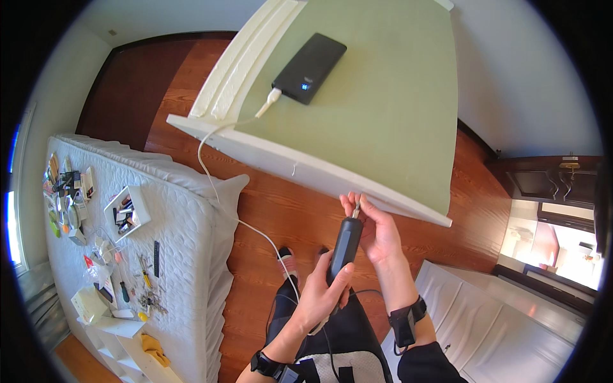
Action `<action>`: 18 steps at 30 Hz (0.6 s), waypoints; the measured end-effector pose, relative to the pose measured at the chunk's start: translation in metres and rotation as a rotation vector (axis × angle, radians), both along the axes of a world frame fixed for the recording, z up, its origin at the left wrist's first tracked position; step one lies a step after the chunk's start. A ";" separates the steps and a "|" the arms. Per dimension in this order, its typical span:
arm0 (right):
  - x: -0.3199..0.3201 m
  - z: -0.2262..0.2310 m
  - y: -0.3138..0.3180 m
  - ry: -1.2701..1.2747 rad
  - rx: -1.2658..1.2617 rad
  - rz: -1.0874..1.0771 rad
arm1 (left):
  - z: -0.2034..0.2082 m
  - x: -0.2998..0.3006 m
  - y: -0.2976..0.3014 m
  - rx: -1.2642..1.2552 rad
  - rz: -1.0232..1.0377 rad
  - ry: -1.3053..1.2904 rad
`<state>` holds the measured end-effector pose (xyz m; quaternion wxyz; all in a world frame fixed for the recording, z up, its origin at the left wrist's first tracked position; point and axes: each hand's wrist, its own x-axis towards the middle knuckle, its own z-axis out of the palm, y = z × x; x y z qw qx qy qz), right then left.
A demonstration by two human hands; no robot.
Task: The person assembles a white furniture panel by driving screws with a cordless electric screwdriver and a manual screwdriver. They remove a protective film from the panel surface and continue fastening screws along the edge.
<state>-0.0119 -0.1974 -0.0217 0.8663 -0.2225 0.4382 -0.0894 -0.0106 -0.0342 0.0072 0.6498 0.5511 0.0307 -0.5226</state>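
A slim black electric screwdriver [345, 251] points up and away from me, tilted slightly to the right. My left hand [324, 290] is wrapped round its lower handle. At the front end, the fingers of my right hand [381, 237] close on the metal bit [357, 209]; whether a screw sits there too is too small to tell. Both hands are just in front of the white edge [306, 167] of a panel with a green face [389, 96]. On that face lies a black power bank [310, 67] with a lit blue display and a white cable [260, 235] plugged in.
To the left, a white quilted mattress [191, 255] carries a white box [136, 214] of small items, a dark-handled screwdriver [124, 290], loose hardware and a yellow cloth [155, 350]. White panelled furniture [485, 313] stands at lower right. Wooden floor [262, 207] lies between.
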 end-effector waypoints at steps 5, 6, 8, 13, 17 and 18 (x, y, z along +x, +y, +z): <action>-0.005 -0.008 0.000 -0.012 -0.084 0.040 | -0.008 0.010 0.006 0.144 -0.116 -0.060; -0.006 -0.009 0.000 0.006 -0.136 0.064 | -0.010 0.013 0.007 0.164 -0.147 -0.056; -0.008 -0.007 -0.001 -0.011 -0.142 0.073 | -0.011 0.016 0.008 0.184 -0.205 -0.103; -0.009 0.004 -0.016 0.015 -0.190 0.159 | -0.011 0.015 -0.001 0.143 -0.211 -0.147; -0.013 0.005 -0.024 0.159 -0.105 0.182 | -0.008 0.007 -0.006 0.142 -0.167 -0.067; -0.015 0.004 -0.024 0.147 -0.114 0.177 | -0.009 0.006 -0.007 0.141 -0.169 -0.109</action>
